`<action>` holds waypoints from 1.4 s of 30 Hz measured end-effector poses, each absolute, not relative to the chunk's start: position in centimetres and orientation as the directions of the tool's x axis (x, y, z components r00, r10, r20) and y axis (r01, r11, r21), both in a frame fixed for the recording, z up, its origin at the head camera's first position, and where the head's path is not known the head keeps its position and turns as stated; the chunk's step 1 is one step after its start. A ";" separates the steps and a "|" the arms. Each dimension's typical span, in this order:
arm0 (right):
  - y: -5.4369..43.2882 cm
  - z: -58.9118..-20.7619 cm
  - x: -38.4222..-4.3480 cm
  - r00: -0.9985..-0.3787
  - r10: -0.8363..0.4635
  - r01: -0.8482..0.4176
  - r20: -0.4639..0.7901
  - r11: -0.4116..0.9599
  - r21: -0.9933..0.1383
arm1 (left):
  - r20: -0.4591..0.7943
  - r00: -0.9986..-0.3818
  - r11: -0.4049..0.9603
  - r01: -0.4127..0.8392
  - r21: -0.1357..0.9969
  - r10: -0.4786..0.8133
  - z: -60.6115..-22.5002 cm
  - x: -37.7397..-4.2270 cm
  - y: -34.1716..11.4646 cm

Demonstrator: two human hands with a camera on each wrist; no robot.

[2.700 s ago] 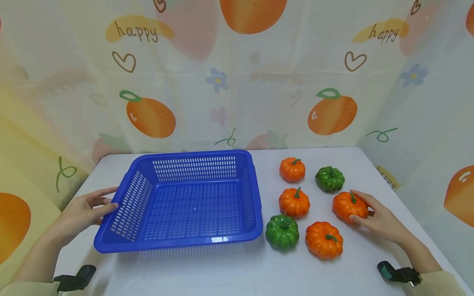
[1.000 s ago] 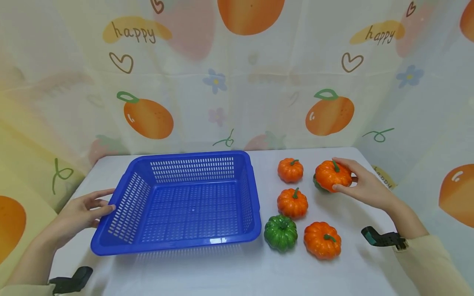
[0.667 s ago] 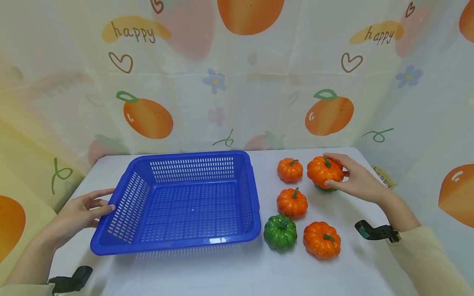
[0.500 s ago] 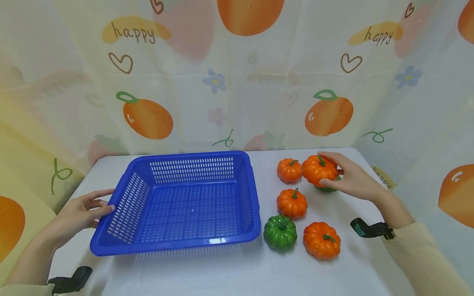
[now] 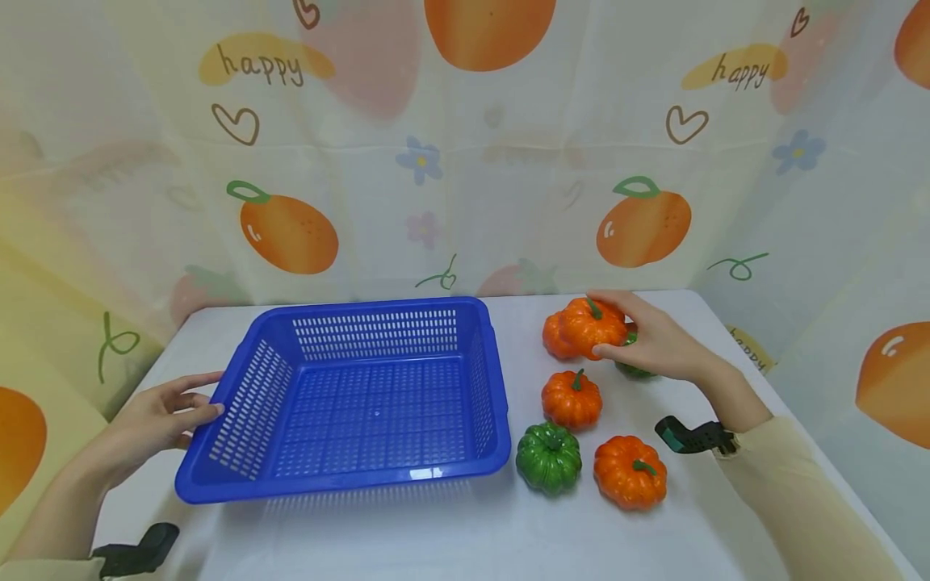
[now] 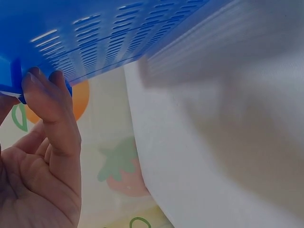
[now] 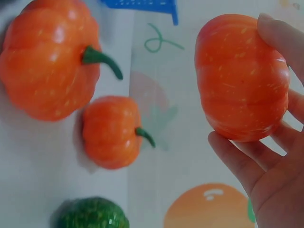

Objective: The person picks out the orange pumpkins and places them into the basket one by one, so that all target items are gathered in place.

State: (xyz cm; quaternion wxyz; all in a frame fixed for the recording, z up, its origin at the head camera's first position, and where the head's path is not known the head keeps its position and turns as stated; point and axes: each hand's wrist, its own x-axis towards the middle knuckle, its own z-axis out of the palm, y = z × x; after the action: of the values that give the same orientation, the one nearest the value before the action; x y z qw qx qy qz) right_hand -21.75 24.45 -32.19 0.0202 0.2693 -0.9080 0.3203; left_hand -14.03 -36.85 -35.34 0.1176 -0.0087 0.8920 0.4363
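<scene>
My right hand (image 5: 657, 339) grips an orange pumpkin (image 5: 590, 327) between thumb and fingers, off the table. In the right wrist view the held pumpkin (image 7: 242, 78) shows its ribbed side. Behind it, partly hidden, sits another orange pumpkin (image 5: 556, 337). A speckled green pumpkin (image 5: 634, 369) is mostly covered by the right hand. On the left, my left hand (image 5: 156, 415) holds the rim of a blue plastic basket (image 5: 341, 486), with nothing inside. The left wrist view has the fingers (image 6: 47, 102) bent around the basket's rim.
A third orange pumpkin (image 5: 571, 401), a green pumpkin (image 5: 549, 458) and another orange pumpkin (image 5: 630, 473) rest on the white table (image 5: 465, 541), right of the basket. A patterned curtain (image 5: 465, 177) hangs behind the table.
My right hand took the orange pumpkin up from the table's right side and carried it left, past the speckled green pumpkin. The left hand and the basket have stayed in place.
</scene>
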 end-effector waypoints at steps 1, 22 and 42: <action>24.2 -32.2 -21.9 -0.852 -0.478 -0.507 0.214 0.650 -0.566 | -0.222 -0.971 0.622 -0.122 0.773 0.085 -35.3 -14.0 -36.8; 18.4 -31.3 -23.1 -0.823 -0.549 -0.494 0.146 0.566 -0.660 | -0.224 -0.971 0.631 -0.122 0.766 0.086 -35.2 -14.0 -36.6; 13.0 -30.4 -25.3 -0.727 -0.648 -0.614 0.228 0.465 -0.638 | -0.207 -0.974 0.621 -0.103 0.777 0.098 -35.2 -13.9 -36.7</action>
State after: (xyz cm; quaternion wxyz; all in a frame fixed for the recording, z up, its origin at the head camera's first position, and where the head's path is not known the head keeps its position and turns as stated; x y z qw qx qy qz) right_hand -25.28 13.03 -30.36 -0.0230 0.3688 -0.8555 0.3627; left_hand -13.94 -36.72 -35.24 0.1151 -0.0014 0.8929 0.4352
